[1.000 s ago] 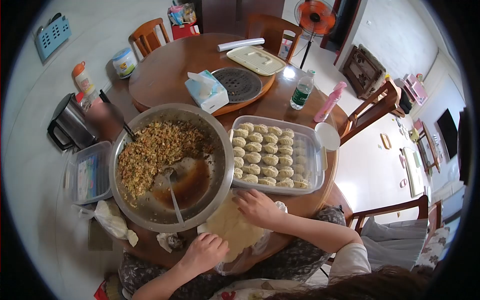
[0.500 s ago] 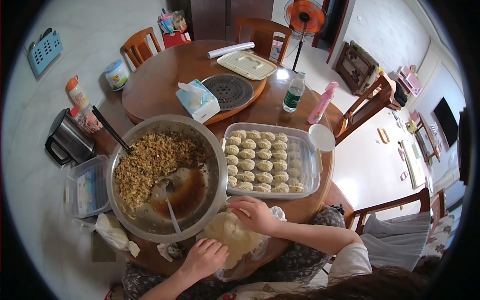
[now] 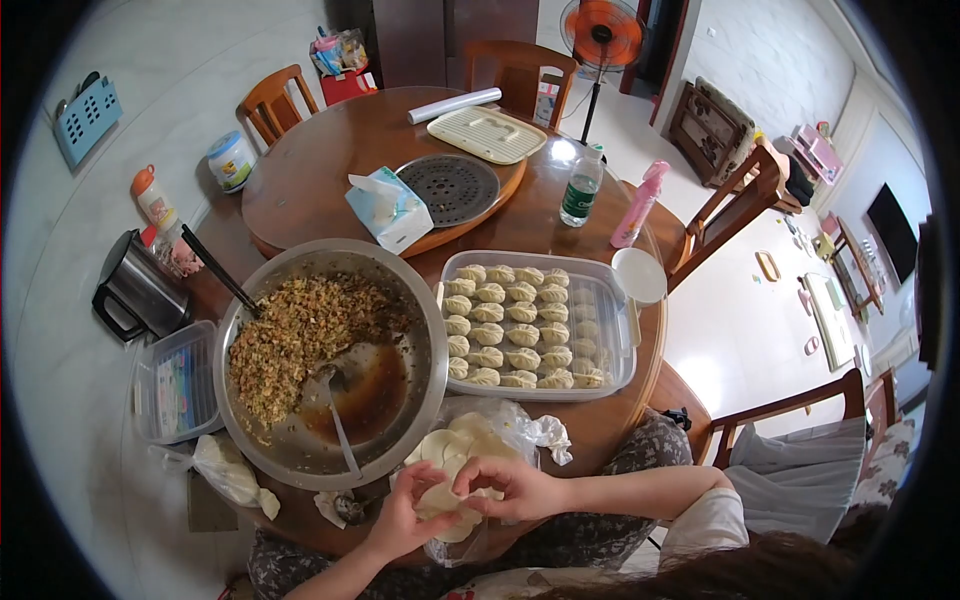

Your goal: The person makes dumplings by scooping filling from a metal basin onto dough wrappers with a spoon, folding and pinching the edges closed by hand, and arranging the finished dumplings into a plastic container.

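Over a pile of thin round dough wrappers [image 3: 462,440] on a plastic bag, my left hand [image 3: 405,515] and my right hand [image 3: 512,490] face each other. A pale wrapper [image 3: 440,497] lies between their fingertips; its edges blend with the pile below. The fingers and thumb of my left hand curve around its left side. On the other side, my right hand's thumb and forefinger are bent in a pinch. A steel bowl [image 3: 290,455] of chopped filling [image 3: 290,340] with a spoon [image 3: 345,430] stands to the left. Rows of pleated dumplings [image 3: 522,334] fill much of a clear tray [image 3: 605,375].
Chopsticks [image 3: 215,265] lean in the bowl. Beyond are a tissue box [image 3: 405,222], a water bottle [image 3: 580,190], a pink spray bottle [image 3: 640,205] and a white round lid [image 3: 639,276]. An electric kettle [image 3: 145,290], a clear container [image 3: 178,385] and a knotted bag [image 3: 228,475] are at the left.
Both hands have lifted from the sides of the dough pile and come together over it. The flattened wrappers now show as separate overlapping rounds. The view has shifted slightly.
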`<state>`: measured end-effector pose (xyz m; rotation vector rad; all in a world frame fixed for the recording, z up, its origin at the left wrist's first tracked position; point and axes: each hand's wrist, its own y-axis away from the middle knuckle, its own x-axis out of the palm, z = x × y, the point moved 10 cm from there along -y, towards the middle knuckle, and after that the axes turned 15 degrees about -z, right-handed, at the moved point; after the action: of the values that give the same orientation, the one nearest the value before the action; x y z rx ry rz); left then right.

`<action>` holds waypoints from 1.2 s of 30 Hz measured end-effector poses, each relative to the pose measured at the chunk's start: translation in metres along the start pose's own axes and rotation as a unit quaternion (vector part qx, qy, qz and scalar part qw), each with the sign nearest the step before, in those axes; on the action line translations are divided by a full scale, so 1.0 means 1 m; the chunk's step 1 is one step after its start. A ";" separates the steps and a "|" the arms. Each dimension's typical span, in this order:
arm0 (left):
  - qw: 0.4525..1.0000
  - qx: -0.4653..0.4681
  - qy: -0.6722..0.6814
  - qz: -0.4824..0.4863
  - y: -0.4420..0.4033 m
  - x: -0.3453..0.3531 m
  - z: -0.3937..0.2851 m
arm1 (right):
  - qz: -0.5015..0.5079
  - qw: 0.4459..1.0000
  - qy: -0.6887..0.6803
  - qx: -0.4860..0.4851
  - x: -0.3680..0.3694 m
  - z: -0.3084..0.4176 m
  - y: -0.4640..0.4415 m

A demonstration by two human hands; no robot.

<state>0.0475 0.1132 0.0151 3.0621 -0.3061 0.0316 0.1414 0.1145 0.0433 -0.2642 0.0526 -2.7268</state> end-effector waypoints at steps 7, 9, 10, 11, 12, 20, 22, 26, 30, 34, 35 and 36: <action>0.991 -0.110 0.079 0.009 0.004 -0.006 0.024 | -0.017 0.996 0.087 0.003 0.000 -0.010 0.003; 0.998 -0.067 0.007 -0.006 0.001 -0.009 0.015 | -0.034 0.995 0.084 0.028 -0.004 -0.016 0.002; 0.998 -0.054 -0.041 -0.001 0.001 -0.010 0.015 | -0.044 0.995 0.077 0.039 -0.006 -0.020 0.002; 0.995 -0.040 -0.089 0.005 0.001 -0.011 0.014 | -0.053 0.995 0.069 0.050 -0.008 -0.023 0.001; 0.993 -0.016 -0.116 0.009 0.001 -0.009 0.009 | -0.050 0.994 0.087 0.041 -0.008 -0.021 0.001; 0.968 0.059 -0.241 0.029 0.002 -0.001 -0.007 | -0.018 0.976 0.214 -0.033 -0.002 -0.014 0.000; 0.970 0.066 -0.232 0.023 0.002 0.000 -0.011 | -0.027 0.975 0.219 -0.031 -0.005 -0.015 0.000; 0.972 0.083 -0.221 0.011 0.001 0.002 -0.015 | -0.020 0.967 0.252 -0.037 -0.003 -0.012 -0.001; 0.960 0.089 -0.263 0.042 0.005 0.005 -0.008 | -0.011 0.947 0.306 -0.095 0.003 -0.008 0.003; 0.946 0.148 -0.280 0.071 0.007 0.013 -0.012 | -0.002 0.935 0.335 -0.121 0.006 -0.009 0.006; 0.943 0.154 -0.285 0.079 0.008 0.014 -0.012 | -0.003 0.934 0.335 -0.124 0.006 -0.010 0.006; 0.942 0.152 -0.279 0.107 0.011 0.019 -0.011 | -0.011 0.936 0.334 -0.114 0.003 -0.011 0.005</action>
<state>0.0636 0.0996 0.0271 3.2519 -0.7207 -0.8687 0.1384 0.1084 0.0326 0.6113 0.5563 -2.6986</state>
